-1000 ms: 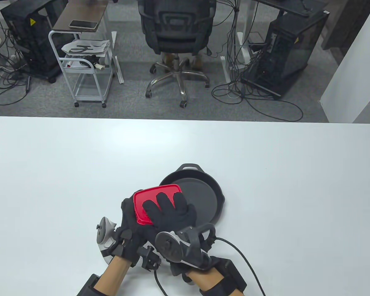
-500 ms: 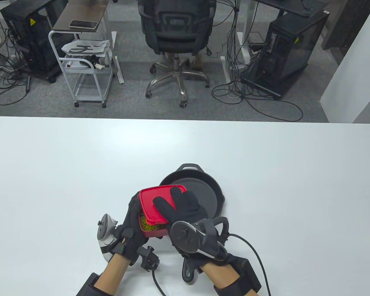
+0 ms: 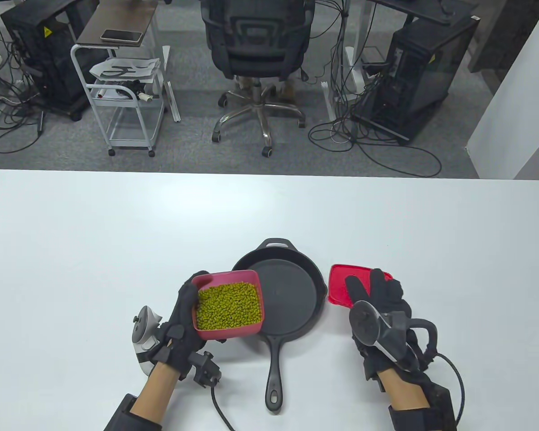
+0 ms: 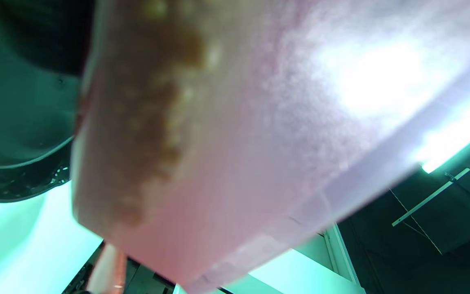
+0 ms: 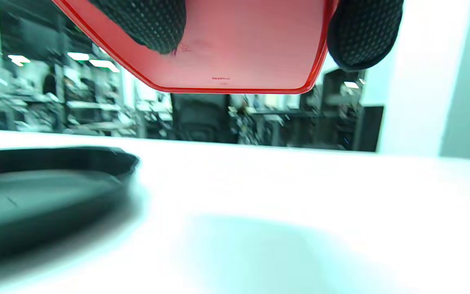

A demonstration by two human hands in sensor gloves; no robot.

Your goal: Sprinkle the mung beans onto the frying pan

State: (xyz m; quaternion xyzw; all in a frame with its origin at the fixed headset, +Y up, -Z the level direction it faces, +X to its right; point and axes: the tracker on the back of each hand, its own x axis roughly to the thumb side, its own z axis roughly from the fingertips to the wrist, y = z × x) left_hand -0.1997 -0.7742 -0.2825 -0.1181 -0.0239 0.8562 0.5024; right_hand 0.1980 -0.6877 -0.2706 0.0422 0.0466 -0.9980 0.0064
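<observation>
A black cast-iron frying pan lies on the white table, handle toward me, with nothing in it. My left hand holds an open pink-red container full of green mung beans at the pan's left rim. The container's underside fills the left wrist view. My right hand grips the red lid just right of the pan, held above the table. In the right wrist view the lid hangs from my fingers over the table, the pan at left.
The white table stretches wide around the pan. Glove cables trail off the near edge. Beyond the far edge are an office chair, a cart and computer towers on the floor.
My right hand lifted the red lid off the container and carried it right, past the pan. The mung beans are now uncovered. My left hand kept hold of the container.
</observation>
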